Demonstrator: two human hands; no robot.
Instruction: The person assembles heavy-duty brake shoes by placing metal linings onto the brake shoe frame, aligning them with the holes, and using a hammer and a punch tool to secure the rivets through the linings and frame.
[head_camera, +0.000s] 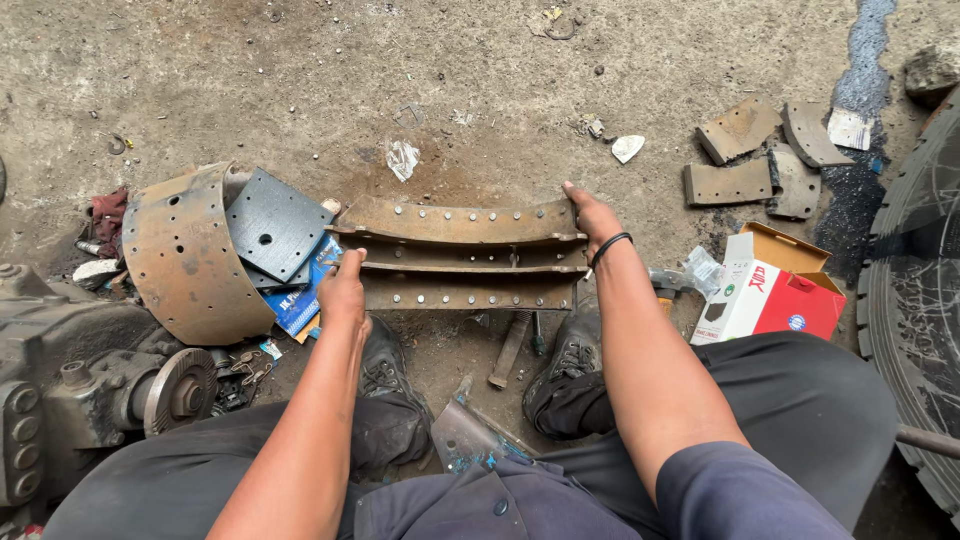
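both hands grip a rusty curved brake shoe (462, 255) lying on the dirt floor (300, 70): the left hand (343, 290) at its left end, the right hand (594, 215) at its right end. a second brake shoe (185, 255) lies just left, and a red-and-white box (770, 290) sits to the right.

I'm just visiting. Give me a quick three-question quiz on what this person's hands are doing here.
1. True or false: both hands grip the rusty curved metal piece.
2. Which hand wears a black band at the wrist?
3. The open red and white box lies on which side of the person? A) left B) right

Key:
1. True: the left hand holds one end, the right hand the other.
2. The right hand.
3. B
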